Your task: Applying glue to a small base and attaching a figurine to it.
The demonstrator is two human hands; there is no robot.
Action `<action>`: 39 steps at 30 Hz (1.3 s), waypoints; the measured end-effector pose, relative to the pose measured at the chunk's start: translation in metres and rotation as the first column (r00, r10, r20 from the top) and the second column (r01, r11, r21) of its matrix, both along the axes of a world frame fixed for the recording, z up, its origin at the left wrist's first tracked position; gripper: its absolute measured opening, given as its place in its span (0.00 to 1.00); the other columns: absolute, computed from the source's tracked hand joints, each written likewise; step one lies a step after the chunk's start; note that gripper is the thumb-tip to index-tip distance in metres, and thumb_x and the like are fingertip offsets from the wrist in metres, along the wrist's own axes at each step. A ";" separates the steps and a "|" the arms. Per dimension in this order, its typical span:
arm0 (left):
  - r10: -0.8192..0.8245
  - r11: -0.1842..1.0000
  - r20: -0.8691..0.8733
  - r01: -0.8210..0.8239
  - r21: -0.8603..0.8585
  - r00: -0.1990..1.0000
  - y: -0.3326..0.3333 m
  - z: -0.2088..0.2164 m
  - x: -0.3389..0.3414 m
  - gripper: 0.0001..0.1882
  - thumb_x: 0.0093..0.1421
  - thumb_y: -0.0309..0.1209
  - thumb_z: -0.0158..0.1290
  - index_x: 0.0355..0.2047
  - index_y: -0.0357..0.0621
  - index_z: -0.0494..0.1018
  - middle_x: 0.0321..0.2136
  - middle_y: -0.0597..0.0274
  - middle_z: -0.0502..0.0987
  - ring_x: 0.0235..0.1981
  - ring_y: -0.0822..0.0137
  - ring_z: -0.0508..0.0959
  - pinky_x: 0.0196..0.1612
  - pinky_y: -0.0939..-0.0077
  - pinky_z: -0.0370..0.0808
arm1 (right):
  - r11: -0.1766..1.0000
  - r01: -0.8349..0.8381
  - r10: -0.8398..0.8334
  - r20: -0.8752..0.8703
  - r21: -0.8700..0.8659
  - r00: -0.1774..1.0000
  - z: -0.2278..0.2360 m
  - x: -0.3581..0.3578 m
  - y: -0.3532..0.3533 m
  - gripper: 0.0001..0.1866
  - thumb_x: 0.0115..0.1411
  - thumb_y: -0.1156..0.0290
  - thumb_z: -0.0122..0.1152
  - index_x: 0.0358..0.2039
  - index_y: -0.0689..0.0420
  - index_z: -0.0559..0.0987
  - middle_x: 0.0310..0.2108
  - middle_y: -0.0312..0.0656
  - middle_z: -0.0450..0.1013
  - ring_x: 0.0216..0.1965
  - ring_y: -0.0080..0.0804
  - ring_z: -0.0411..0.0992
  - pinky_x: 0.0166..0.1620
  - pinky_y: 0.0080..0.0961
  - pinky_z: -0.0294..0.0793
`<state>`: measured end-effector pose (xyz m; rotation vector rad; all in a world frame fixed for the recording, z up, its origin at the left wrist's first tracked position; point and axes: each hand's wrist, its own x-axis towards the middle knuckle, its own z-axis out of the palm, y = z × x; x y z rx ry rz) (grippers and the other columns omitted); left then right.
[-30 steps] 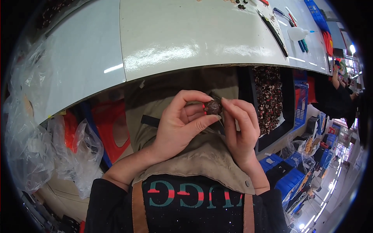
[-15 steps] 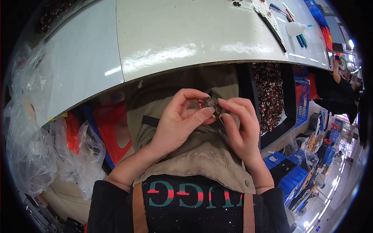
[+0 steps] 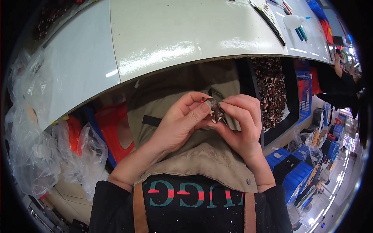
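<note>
Over my lap, in front of the tan apron (image 3: 194, 159), both hands meet around a small dark brown figurine (image 3: 216, 109) with pale and red spots. My left hand (image 3: 182, 118) pinches it between thumb and fingers from the left. From the right, my right hand (image 3: 244, 116) has thumb and fingertips closed on its other side. Fingers cover part of the figurine, so its full shape is hidden. A black tray (image 3: 292, 91) to the right of my right hand holds many similar small brown, white and red pieces (image 3: 269, 91).
A white table (image 3: 163, 31) spans the area ahead, its curved edge just beyond my hands. On its right lie a black-handled tool (image 3: 268, 24), pens and a white squeeze bottle (image 3: 294, 21). Clear plastic bags (image 3: 33, 128) hang at left. Blue crates (image 3: 291, 171) stand right; another person (image 3: 338, 85) is beyond.
The figurine has been turned between my fingers, showing more of its brown body and pale parts. My right hand has shifted slightly, and my view has moved a little.
</note>
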<state>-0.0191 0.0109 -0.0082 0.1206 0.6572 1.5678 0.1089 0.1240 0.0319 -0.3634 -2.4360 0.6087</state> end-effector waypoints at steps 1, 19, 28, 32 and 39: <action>-0.017 1.000 0.047 0.017 0.012 0.999 0.000 -0.001 0.000 0.13 0.64 0.34 0.45 0.46 0.42 0.64 0.38 0.61 0.72 0.40 0.68 0.75 0.43 0.71 0.75 | 1.000 0.002 -0.002 0.000 -0.002 1.000 0.000 0.001 0.001 0.23 0.35 0.71 0.72 0.36 0.55 0.75 0.35 0.36 0.71 0.37 0.34 0.69 0.40 0.29 0.64; -0.097 0.995 0.151 0.101 -0.021 0.984 0.004 0.000 0.005 0.18 0.64 0.37 0.44 0.49 0.39 0.62 0.41 0.58 0.71 0.44 0.61 0.74 0.48 0.66 0.73 | 0.983 -0.026 -0.005 -0.164 -0.183 0.986 -0.016 0.010 0.001 0.33 0.35 0.80 0.71 0.45 0.57 0.67 0.36 0.39 0.70 0.36 0.37 0.68 0.39 0.31 0.67; -0.114 0.992 0.128 0.120 -0.041 0.985 0.005 0.002 0.004 0.18 0.63 0.37 0.45 0.48 0.38 0.63 0.40 0.57 0.72 0.43 0.62 0.75 0.48 0.68 0.73 | 0.984 -0.090 0.068 -0.144 -0.153 0.987 -0.010 0.010 0.003 0.31 0.37 0.83 0.69 0.42 0.57 0.64 0.34 0.40 0.67 0.35 0.34 0.66 0.40 0.28 0.67; -0.118 0.991 0.089 0.123 -0.054 0.989 0.005 0.003 0.003 0.18 0.63 0.37 0.45 0.48 0.38 0.62 0.40 0.56 0.72 0.43 0.62 0.75 0.48 0.68 0.73 | 0.979 -0.094 0.071 -0.130 -0.181 0.989 -0.008 0.011 0.004 0.29 0.38 0.83 0.69 0.40 0.57 0.65 0.34 0.41 0.67 0.34 0.34 0.66 0.38 0.27 0.67; -0.135 0.990 0.113 0.138 -0.021 0.984 0.004 0.000 0.001 0.14 0.64 0.34 0.44 0.47 0.42 0.65 0.41 0.62 0.72 0.42 0.72 0.74 0.46 0.74 0.74 | 0.966 -0.085 0.048 -0.153 -0.245 0.987 -0.010 0.010 0.003 0.29 0.36 0.82 0.69 0.40 0.55 0.67 0.32 0.39 0.68 0.34 0.38 0.67 0.38 0.31 0.67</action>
